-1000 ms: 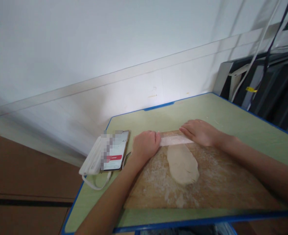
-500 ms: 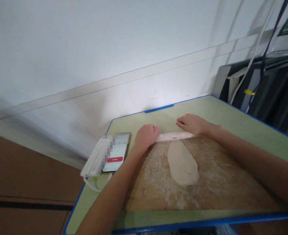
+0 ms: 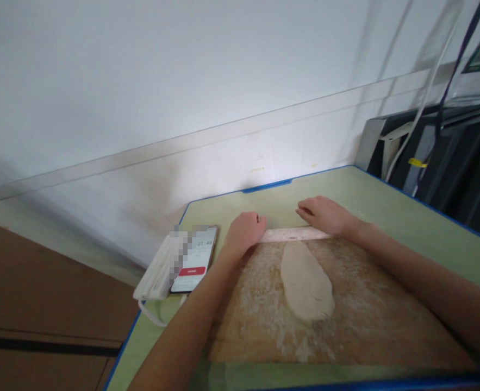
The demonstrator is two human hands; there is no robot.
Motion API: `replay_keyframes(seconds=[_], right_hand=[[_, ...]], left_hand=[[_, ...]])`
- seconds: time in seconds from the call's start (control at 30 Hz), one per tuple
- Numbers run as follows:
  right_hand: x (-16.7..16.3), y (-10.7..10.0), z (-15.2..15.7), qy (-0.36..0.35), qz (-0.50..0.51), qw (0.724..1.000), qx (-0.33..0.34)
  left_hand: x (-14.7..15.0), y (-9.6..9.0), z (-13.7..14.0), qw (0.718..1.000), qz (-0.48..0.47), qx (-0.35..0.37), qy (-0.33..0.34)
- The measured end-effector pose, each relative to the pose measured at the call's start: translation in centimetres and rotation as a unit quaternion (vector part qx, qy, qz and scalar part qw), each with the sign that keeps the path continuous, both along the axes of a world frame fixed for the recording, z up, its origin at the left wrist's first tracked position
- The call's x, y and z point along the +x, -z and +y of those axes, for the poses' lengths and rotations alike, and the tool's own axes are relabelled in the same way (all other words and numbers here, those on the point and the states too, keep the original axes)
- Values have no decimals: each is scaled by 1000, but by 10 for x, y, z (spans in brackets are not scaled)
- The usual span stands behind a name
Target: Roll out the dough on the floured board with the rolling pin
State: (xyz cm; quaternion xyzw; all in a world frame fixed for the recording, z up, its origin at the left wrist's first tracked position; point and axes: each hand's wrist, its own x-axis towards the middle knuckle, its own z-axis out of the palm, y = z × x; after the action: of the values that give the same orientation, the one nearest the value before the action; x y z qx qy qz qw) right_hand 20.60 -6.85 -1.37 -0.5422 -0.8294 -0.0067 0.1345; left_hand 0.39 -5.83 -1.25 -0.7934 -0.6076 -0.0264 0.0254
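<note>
Head view: past the rolling pin (image 3: 291, 234), the green tabletop (image 3: 280, 209) leaves room up to its blue far edge (image 3: 267, 186) by the white wall (image 3: 223, 180). A phone (image 3: 197, 258) and white boxy object (image 3: 158, 271) crowd the left forearm (image 3: 191, 323). Left hand (image 3: 244, 230) and right hand (image 3: 323, 214) rest half-curled over the pin's ends, whether gripping I cannot tell; the dough (image 3: 307, 285) lies mid-board (image 3: 370, 320), narrow tip just beside the pin.

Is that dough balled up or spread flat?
Spread: the dough lies as a flattened, elongated oval on the floured board.
</note>
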Motion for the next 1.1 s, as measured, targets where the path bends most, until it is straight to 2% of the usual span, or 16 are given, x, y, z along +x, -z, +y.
replay_keyframes(seconds=[0.2,0.43,0.57,0.73,0.8,0.9,0.97,1.1], right_hand=[[5,14,-1,-58,22,998,-14],[6,24,-26,-87,22,996,-16],[6,23,-34,-96,53,994,19],[5,17,-42,-99,56,991,70],[5,17,-44,-78,39,992,90],[6,20,-46,-76,10,994,79],[7,21,-46,-81,-7,994,73],[6,17,-51,-84,-37,989,117]], left_hand=[[-4,-2,-13,998,14,-2,53],[-18,-4,-40,986,8,-18,163],[-21,-4,-40,978,-9,-24,205],[-26,-4,-47,976,-38,7,213],[-31,-5,-50,971,-73,-9,229],[-38,-7,-50,961,-113,-36,250],[-39,-8,-50,966,-83,-34,242],[-36,-15,-58,970,22,-43,239]])
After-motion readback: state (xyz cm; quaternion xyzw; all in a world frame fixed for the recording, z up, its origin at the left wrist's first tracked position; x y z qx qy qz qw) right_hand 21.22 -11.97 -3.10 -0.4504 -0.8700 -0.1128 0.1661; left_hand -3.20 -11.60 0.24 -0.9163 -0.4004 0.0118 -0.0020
